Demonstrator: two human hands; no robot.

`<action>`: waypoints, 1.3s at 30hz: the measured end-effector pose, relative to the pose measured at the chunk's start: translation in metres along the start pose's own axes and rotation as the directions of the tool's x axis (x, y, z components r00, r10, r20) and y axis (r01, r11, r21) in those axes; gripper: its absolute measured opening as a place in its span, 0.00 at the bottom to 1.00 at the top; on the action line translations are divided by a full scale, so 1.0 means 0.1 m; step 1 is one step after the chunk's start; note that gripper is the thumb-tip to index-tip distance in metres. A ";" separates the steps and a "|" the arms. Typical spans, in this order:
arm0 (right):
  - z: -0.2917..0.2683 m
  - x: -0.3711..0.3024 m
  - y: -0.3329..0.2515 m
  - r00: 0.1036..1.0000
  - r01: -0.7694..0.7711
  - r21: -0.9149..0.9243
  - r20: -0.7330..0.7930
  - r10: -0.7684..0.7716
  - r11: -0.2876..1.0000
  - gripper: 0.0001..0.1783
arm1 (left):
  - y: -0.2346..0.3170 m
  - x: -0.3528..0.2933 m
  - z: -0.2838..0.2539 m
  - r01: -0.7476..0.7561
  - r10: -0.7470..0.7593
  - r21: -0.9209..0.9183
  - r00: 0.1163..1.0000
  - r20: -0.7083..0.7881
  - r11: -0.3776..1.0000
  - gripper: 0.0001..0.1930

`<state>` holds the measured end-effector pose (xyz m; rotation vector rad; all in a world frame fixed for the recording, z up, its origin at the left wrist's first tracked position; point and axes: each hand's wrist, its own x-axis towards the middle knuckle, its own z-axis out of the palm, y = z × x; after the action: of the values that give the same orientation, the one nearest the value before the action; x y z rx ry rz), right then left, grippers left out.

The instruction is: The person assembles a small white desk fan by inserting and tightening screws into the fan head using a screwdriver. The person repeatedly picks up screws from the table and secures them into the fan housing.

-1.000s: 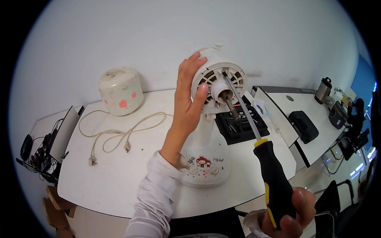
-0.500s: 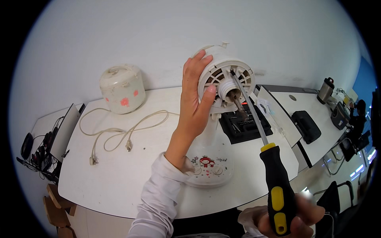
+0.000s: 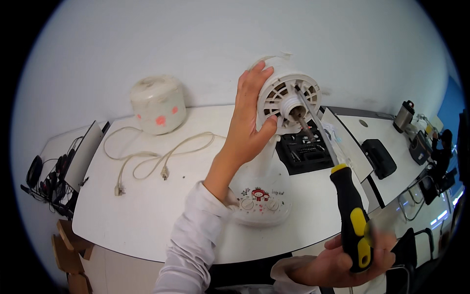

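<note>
Here, seen from the head camera, a long screwdriver (image 3: 338, 191) runs on a slant from lower right to upper left, its black-and-yellow handle low and its metal tip up at the slotted face of a white fan motor housing (image 3: 289, 98). The right hand (image 3: 350, 259) is wrapped tight round the handle's lower end (shaft and tip reach well beyond the fist). The left hand (image 3: 247, 122) clasps the housing's left side, thumb on its front rim. The fan's base (image 3: 259, 198), with round knobs, stands on a white table (image 3: 147, 210) against a pale wall, a white rice cooker (image 3: 157, 104) and a loose cream power cord (image 3: 156, 157) to the left, a black tool tray (image 3: 306, 152) just behind.
</note>
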<state>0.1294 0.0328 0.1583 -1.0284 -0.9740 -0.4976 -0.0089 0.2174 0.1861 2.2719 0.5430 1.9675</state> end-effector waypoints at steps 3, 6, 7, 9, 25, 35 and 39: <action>0.04 0.00 -0.02 0.996 0.034 0.003 -0.079 -0.034 0.999 0.32 | 0.06 -0.07 -0.25 -0.020 0.014 0.054 0.994 0.105 0.998 0.33; 0.03 -0.03 0.10 0.996 0.080 0.097 -0.038 -0.076 0.992 0.30 | 0.10 -0.39 -0.77 0.161 -0.192 0.235 0.975 0.114 0.959 0.32; 0.00 -0.03 0.12 0.996 0.077 0.099 -0.052 -0.072 0.992 0.29 | 0.08 -0.51 -0.96 0.182 -0.214 0.295 0.974 0.079 0.938 0.31; 0.06 -0.07 0.08 0.985 0.046 0.142 -0.173 -0.021 0.989 0.26 | 0.01 -0.76 -1.33 0.259 -0.283 0.450 0.959 -0.015 0.854 0.26; -0.06 -0.09 0.12 1.000 0.004 0.352 -0.006 -0.002 0.936 0.18 | -0.37 -2.13 -1.65 0.352 -0.632 0.809 0.774 0.031 0.471 0.08; 0.13 -0.11 0.00 0.999 -0.005 0.353 -0.034 0.018 0.936 0.28 | -0.38 -2.16 -1.61 0.313 -0.566 0.818 0.824 0.019 0.483 0.02; 0.18 -0.15 0.03 0.995 -0.082 0.446 0.090 0.047 0.891 0.30 | -0.31 -2.17 -1.58 0.366 -0.589 0.809 0.807 -0.030 0.460 0.04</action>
<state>0.1163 0.0483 0.1474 -0.6599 -1.0580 -0.1613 -0.1921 0.1513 -0.0012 2.2524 2.1069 1.1907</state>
